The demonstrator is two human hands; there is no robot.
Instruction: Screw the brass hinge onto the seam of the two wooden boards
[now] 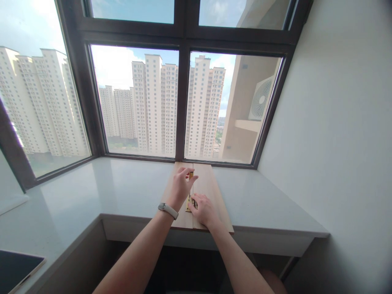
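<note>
Two wooden boards (208, 183) lie side by side on the white window counter (122, 192), joined along their seam by brass hinges. My left hand (181, 185) rests on the seam, its fingers bent over the far brass hinge (191, 175). My right hand (203, 210) is curled at the near brass hinge (189, 203), fingertips pinched against it. A watch band sits on my left wrist.
A dark-framed bay window (183, 102) stands behind the boards, a white wall (337, 143) to the right. A dark tablet (16, 269) lies at the lower left of the counter. The counter's front edge drops to an open recess below.
</note>
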